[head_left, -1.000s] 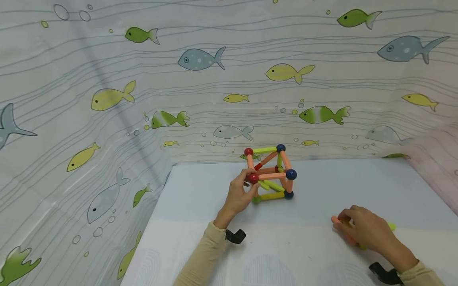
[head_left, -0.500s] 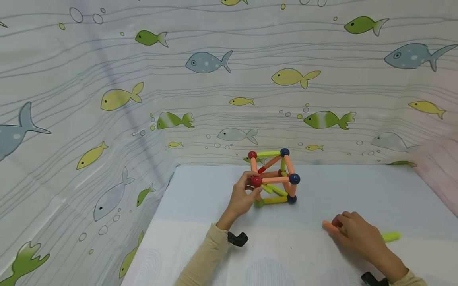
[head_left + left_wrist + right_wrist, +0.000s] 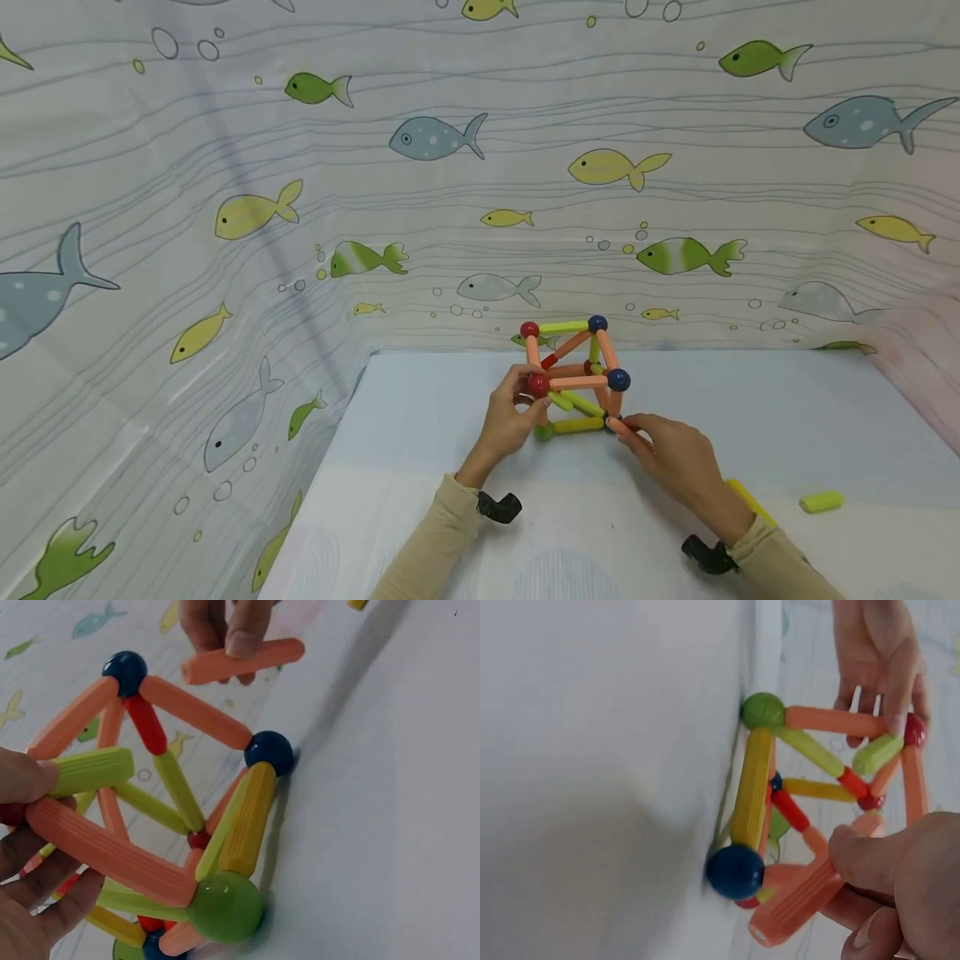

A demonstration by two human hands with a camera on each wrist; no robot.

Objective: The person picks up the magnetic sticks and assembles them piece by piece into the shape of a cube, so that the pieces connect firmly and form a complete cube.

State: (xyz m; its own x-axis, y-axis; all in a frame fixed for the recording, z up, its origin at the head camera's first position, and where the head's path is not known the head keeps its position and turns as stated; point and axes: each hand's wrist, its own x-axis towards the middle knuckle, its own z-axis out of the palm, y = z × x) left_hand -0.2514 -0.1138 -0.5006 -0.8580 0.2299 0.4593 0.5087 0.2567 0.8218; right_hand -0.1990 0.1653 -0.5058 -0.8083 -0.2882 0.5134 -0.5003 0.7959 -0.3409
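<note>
A cube-like frame of magnetic sticks and balls [image 3: 577, 383] stands on the table, mostly orange, yellow and light green. My left hand [image 3: 508, 417] grips its near left upper corner. There the thumb lies by a red ball [image 3: 915, 730] and a light green stick [image 3: 94, 772] that points inward from it. My right hand [image 3: 678, 458] pinches a loose orange stick [image 3: 799, 900] between thumb and fingers. That stick is close to the frame's lower right blue ball [image 3: 735, 871]; in the left wrist view a gap separates them. A green ball [image 3: 225, 907] forms the lower left corner.
On the white table [image 3: 450, 383], a yellow stick [image 3: 750, 502] lies partly behind my right forearm. Farther right lies a light green stick [image 3: 822, 502]. A fish-patterned sheet [image 3: 420, 217] rises behind and to the left.
My right hand has carried the orange stick leftward from the loose sticks to the frame's lower right corner. The yellow stick there has come into sight. My left hand keeps its grip.
</note>
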